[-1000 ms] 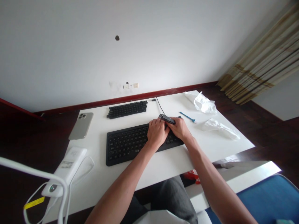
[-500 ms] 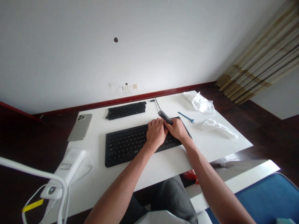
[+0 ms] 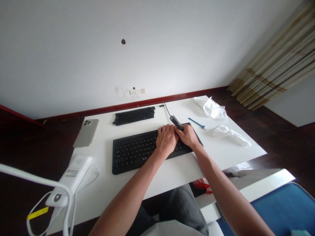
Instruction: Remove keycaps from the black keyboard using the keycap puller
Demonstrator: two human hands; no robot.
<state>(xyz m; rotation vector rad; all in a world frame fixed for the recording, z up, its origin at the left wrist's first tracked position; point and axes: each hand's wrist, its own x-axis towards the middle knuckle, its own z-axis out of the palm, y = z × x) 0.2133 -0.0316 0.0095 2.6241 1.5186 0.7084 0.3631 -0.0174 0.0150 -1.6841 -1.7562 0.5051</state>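
A black keyboard (image 3: 134, 152) lies on the white table under both hands. My left hand (image 3: 167, 139) rests palm down over its right half, with the fingers close together and bent; their tips are hidden. Right beside it, my right hand (image 3: 188, 135) is closed round a folded black cable (image 3: 176, 122), which sticks up and away at a slant. A thin cord runs from the bundle's far end toward the table's back edge, near a small black plug (image 3: 161, 105). The two hands touch near the thumbs, and what lies between them cannot be made out.
Behind the keyboard sits a block of black keys (image 3: 134, 115) with jagged ends. A phone (image 3: 86, 132) and a white power strip (image 3: 73, 173) with cords are on the left. To the right lie a blue tool (image 3: 197, 123) and crumpled white plastic bags (image 3: 214, 109).
The view has shifted slightly, so most things appear a little farther right. The cable bundle has tilted a bit in my right hand; both hands stay over the keyboard.
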